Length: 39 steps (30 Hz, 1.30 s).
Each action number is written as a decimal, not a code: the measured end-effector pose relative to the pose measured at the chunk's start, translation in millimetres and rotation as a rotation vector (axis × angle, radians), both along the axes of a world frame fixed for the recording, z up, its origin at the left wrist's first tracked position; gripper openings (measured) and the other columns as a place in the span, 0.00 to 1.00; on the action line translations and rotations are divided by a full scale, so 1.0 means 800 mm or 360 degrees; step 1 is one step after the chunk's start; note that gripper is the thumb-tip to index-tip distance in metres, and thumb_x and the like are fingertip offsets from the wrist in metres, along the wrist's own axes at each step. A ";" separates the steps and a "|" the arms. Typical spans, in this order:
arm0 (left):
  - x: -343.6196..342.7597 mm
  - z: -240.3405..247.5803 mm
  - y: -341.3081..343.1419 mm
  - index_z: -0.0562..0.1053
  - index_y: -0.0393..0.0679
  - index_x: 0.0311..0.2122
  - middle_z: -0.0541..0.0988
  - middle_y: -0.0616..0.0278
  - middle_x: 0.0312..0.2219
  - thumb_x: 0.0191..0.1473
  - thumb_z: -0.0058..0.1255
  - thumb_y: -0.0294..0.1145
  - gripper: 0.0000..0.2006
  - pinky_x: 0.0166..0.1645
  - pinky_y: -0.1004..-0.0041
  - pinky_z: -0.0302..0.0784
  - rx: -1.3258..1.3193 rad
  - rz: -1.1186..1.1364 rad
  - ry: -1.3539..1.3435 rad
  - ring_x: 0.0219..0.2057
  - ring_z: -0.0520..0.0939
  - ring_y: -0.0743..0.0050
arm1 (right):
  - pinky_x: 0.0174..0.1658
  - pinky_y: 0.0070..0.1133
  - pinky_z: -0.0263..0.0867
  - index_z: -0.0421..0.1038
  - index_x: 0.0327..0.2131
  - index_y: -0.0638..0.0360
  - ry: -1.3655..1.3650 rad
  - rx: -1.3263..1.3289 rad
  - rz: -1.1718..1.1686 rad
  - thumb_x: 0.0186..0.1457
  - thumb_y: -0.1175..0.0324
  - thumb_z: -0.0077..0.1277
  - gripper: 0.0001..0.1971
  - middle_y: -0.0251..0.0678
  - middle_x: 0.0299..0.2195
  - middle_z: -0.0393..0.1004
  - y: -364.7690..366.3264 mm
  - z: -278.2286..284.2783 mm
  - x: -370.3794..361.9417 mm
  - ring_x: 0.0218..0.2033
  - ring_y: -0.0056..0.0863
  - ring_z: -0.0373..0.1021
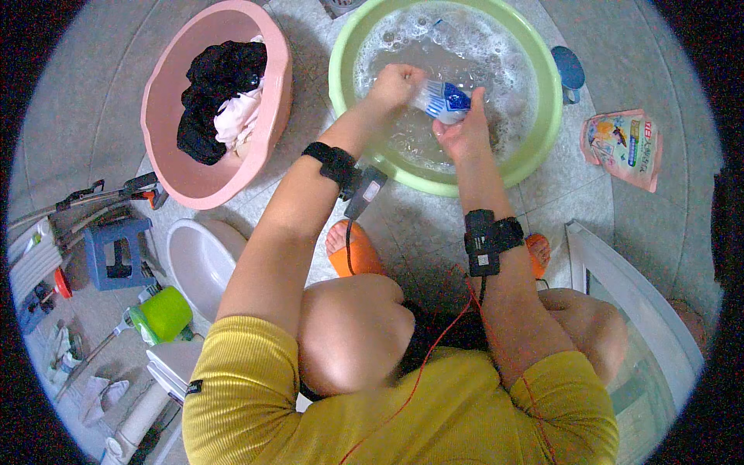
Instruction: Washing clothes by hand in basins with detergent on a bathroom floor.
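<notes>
Over the soapy water of a round light-green basin [549, 101], I hold a small white-and-blue piece [447, 100] that looks like a sock. It has blue stripes and a darker blue patch. My left hand [397, 84] is closed on its left end, with the fingertips pinched together. At the other end my right hand [466, 128] grips it, thumb up along the right side and fingers beneath. Foam covers much of the water. Another pale item with a bit of blue [442, 27] shows among the suds near the far side.
A pink tub [155, 139] with black and pale pink clothes [236, 120] stands at the left. Nearer are a white basin [182, 252], a blue stool [97, 256] and a green bottle [163, 314]. To the right are a blue cup [568, 68], a pink detergent pouch [624, 147] and a glass-panelled door [620, 287].
</notes>
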State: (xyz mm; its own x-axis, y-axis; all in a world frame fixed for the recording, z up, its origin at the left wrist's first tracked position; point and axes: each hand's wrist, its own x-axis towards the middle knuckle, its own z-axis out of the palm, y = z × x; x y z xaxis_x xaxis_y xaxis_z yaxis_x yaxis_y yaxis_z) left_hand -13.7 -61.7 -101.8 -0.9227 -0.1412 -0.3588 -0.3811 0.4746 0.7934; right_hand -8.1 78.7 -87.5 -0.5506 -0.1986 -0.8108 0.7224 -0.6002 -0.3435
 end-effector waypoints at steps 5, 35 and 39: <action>0.000 0.031 0.018 0.70 0.41 0.26 0.71 0.61 0.16 0.40 0.46 0.44 0.15 0.25 0.70 0.67 0.0576 0.0029 -0.0109 0.17 0.70 0.79 | 0.33 0.22 0.56 0.60 0.34 0.50 0.0213 -0.0134 -0.0124 0.45 0.47 0.37 0.19 0.30 0.33 0.64 -0.001 0.011 -0.006 0.33 0.25 0.62; 0.018 0.046 0.038 0.71 0.45 0.23 0.72 0.51 0.19 0.41 0.38 0.40 0.12 0.29 0.62 0.67 -0.0691 -0.0111 0.0192 0.22 0.72 0.52 | 0.19 0.17 0.60 0.61 0.26 0.52 0.0380 -0.0449 0.0059 0.45 0.61 0.38 0.07 0.28 0.19 0.64 -0.057 -0.002 0.035 0.17 0.18 0.63; 0.015 0.073 0.102 0.71 0.43 0.22 0.72 0.51 0.18 0.40 0.39 0.36 0.10 0.28 0.64 0.68 -0.0422 -0.0356 0.0814 0.21 0.73 0.55 | 0.25 0.20 0.62 0.61 0.28 0.53 0.1001 -0.0154 0.0438 0.45 0.61 0.38 0.09 0.27 0.24 0.64 0.023 -0.079 -0.002 0.24 0.19 0.63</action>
State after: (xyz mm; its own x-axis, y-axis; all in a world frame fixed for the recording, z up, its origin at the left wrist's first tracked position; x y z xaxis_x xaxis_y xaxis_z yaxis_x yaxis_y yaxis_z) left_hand -1.6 20.2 -43.6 -0.9861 0.0520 0.1580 0.1483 0.7053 0.6932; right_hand -9.5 97.0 -150.6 -0.8294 -0.4539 -0.3257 0.5340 -0.4727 -0.7010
